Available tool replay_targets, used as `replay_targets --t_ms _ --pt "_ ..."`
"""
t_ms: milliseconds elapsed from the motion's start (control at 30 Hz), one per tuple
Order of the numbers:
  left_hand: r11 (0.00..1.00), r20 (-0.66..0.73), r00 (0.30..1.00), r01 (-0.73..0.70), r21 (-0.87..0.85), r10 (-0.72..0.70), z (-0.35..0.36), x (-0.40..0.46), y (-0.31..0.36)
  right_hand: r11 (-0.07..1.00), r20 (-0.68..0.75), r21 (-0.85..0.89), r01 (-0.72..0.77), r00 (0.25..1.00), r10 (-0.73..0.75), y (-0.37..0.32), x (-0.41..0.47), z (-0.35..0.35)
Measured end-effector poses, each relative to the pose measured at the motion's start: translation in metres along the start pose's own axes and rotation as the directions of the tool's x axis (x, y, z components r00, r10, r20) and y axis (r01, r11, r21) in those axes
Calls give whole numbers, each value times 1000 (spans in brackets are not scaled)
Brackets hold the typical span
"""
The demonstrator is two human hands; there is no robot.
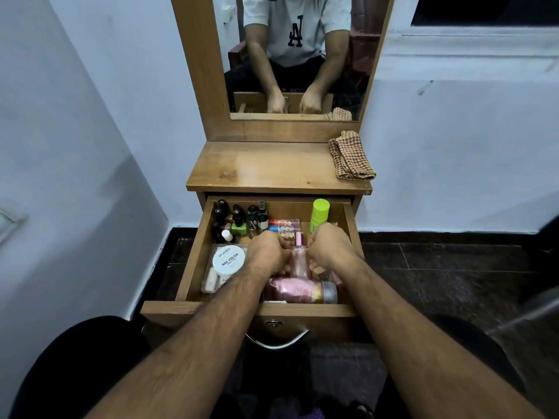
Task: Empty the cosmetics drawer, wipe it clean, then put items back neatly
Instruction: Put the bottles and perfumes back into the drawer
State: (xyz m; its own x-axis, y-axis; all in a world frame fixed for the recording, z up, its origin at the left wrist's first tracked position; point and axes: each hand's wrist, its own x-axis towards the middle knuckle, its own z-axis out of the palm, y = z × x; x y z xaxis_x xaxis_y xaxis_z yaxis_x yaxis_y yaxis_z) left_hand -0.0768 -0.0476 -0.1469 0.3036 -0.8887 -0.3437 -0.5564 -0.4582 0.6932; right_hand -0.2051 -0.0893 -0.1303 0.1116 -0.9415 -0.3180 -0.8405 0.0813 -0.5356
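The wooden drawer (193, 261) stands pulled out below the bench (266, 167), still full of cosmetics. Both hands reach into its middle: the left hand (266, 252) and right hand (328, 247) have their fingers curled on either side of a clear pink bottle (300, 261); whether they actually grip it I cannot tell. A checked cloth (351, 155) lies on the bench's back right corner, under the mirror (298, 55). Pale blue walls (90, 116) flank the bench; dark floor tiles (438, 267) lie right of the drawer.
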Motion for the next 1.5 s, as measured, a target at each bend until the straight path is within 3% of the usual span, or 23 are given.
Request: replay_targets --t_ms 233,633,967,1233,1500 --pt "998 -3 1000 -27 48 27 3 3 0 996 -26 -92 4 1000 -7 -4 -6 0" --pt "996 49 998 -39 81 35 5 1 2 998 -1 -28 -55 998 55 -4 -7 0" --pt "1000 100 995 -12 22 9 7 -3 5 999 -149 -45 17 989 -24 5 -6 -32" --pt "996 118 993 -39 76 30 7 -5 9 933 -161 -356 50 980 -114 -1 -20 -31" --pt "991 121 991 -67 115 53 7 -9 12 911 -152 -411 40 982 -112 -3 -20 -29"
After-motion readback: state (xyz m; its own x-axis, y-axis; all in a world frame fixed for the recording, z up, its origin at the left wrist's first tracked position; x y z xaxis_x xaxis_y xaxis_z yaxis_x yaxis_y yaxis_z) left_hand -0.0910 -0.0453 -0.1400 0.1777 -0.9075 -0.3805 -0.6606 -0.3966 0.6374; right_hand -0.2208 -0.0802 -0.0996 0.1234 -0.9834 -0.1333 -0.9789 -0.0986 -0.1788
